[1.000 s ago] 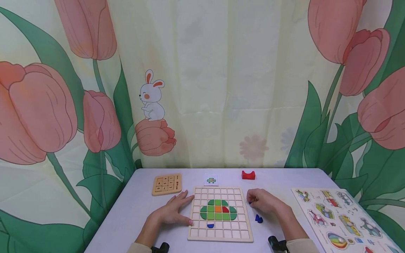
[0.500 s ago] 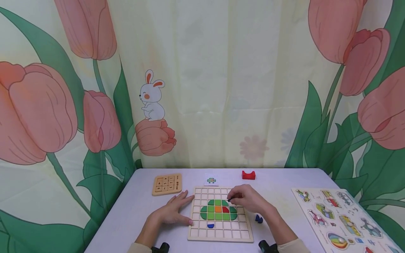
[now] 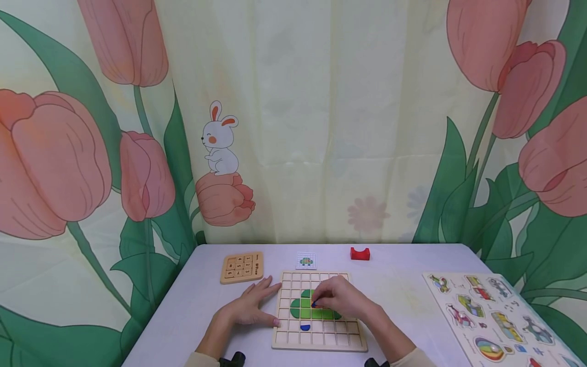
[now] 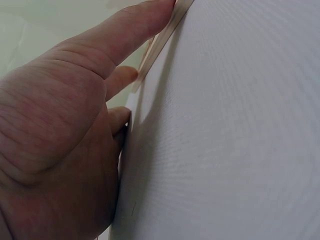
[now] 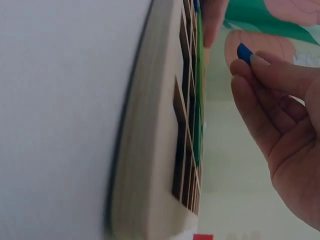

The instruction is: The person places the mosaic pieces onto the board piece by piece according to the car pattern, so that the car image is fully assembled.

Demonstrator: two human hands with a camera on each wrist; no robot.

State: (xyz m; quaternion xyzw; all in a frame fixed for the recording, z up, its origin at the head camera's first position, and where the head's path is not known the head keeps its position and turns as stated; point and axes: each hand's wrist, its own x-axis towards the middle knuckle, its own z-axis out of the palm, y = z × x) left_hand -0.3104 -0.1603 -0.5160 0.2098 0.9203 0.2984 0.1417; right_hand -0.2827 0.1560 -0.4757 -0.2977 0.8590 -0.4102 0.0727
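My right hand [image 3: 345,298] is over the wooden grid board [image 3: 319,349], pinching a small blue piece [image 5: 243,53] between thumb and fingertips. In the right wrist view that piece is held clear above the grid. Spread along the board's left edge, my left hand [image 3: 246,307] touches the frame with its thumb and fingertips. Green tiles [image 3: 304,312] form a rounded shape in the middle of the grid; my right hand hides its upper right part. One blue half-round piece [image 3: 305,328] lies in a cell below the green shape.
A wooden number puzzle [image 3: 242,267] lies at the back left. Behind the board is a small pattern card [image 3: 305,261]. A red notched block [image 3: 359,254] stands to its right, and a picture puzzle board [image 3: 500,318] covers the table's right side.
My right hand has carried the blue piece leftward from beside the board to above the green shape. Its forearm now hides the loose blue pieces on the table. My left hand stays put.
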